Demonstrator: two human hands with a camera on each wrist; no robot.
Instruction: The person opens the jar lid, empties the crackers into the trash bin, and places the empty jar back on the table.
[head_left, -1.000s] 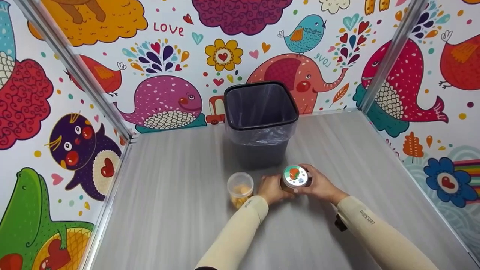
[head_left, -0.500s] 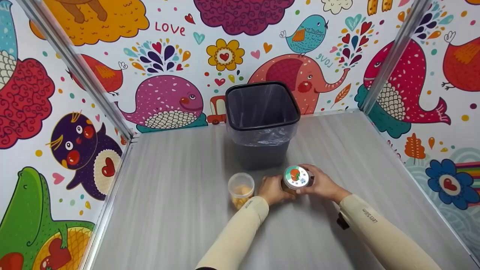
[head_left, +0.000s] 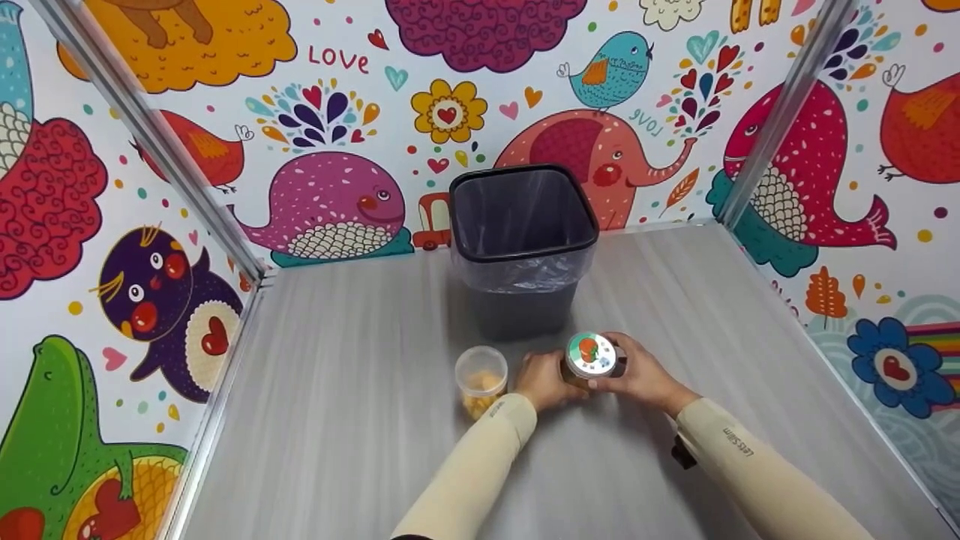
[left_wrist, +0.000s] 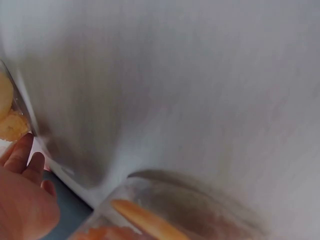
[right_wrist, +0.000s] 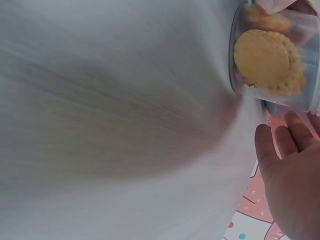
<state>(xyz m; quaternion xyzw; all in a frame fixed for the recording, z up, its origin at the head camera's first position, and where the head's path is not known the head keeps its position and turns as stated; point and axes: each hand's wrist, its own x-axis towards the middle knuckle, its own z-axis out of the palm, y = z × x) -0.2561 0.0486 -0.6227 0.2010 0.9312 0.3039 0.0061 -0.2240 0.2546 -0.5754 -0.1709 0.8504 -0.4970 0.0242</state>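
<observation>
A clear plastic jar [head_left: 591, 355] with a green-and-white lid picturing a red-orange fruit stands upright between my hands. My left hand [head_left: 544, 381] grips its body from the left. From the right, my right hand [head_left: 643, 376] holds it near the lid, thumb in front and fingers behind. Round, crimped biscuits [right_wrist: 262, 57] show through the jar wall in the right wrist view. Beside my left wrist stands a lidless clear jar [head_left: 480, 361] partly filled with yellow-orange snack pieces; my forearm overlaps its lower side. Part of that second jar [left_wrist: 170, 192] shows along the bottom of the left wrist view.
Behind the jars a dark square bin [head_left: 517, 300] stands upright, a clear bag folded over its rim. The grey table [head_left: 337, 375] reaches printed cartoon panels [head_left: 480, 45] at the back and sides, with metal posts [head_left: 780, 112] at the corners.
</observation>
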